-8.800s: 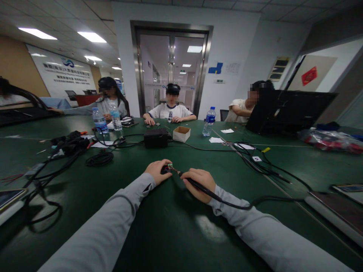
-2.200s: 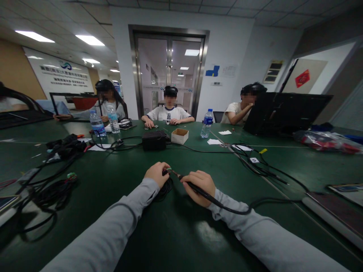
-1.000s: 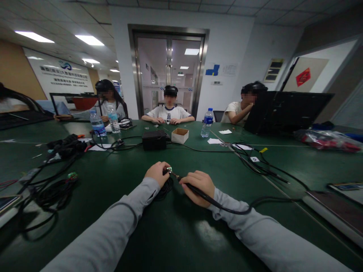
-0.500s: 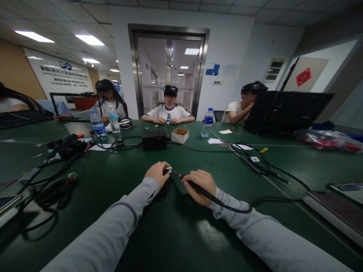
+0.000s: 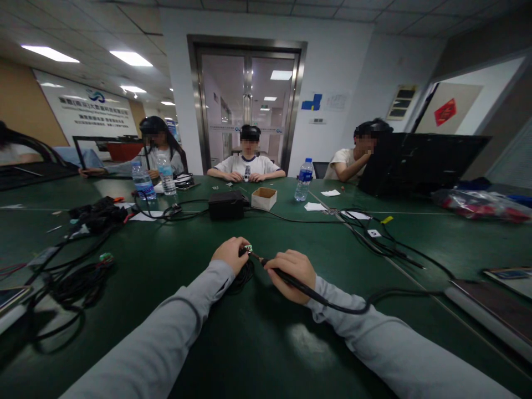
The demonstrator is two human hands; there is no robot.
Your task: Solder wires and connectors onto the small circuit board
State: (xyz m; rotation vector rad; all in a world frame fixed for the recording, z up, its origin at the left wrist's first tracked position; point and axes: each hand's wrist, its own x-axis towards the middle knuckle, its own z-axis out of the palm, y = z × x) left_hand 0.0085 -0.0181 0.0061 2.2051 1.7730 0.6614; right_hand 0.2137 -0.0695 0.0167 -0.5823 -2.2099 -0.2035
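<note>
Head view: left hand [image 5: 230,255] closed in a pinch on a small green board [image 5: 249,248], roughly rectangular, shiny pale spots on its face; board sits at the fingertips, raised over a loose coil of thin black cable [image 5: 242,279], smooth, rubbery-looking. Right hand [image 5: 292,275] grips a pen-shaped tool [image 5: 286,274] like a pencil: slim dark handle, thin metal tip aimed left at the board. Tip at or just beside the board; contact too small to tell. Smooth black cord [image 5: 344,308] runs from the tool along the right forearm. Both sleeves grey, soft woven cloth, wrinkled.

Table [image 5: 266,343] dark green, smooth, slight sheen, pale glare patch below the right hand. Beyond the hands: black box [image 5: 226,205], blocky, matte; next to it an open-topped carton [image 5: 264,199], pale sides, brown inside. Clear plastic bottle [image 5: 303,180], blue cap and label, upright, to the right of the carton. Left side: tangled black cables [image 5: 77,282] with a green-and-red end. Right side: crinkly clear plastic bag [image 5: 482,205], red contents; flat black monitor [image 5: 424,165]. Across the table, a co-worker [image 5: 248,165] in a white knit-looking shirt, dark trim.
</note>
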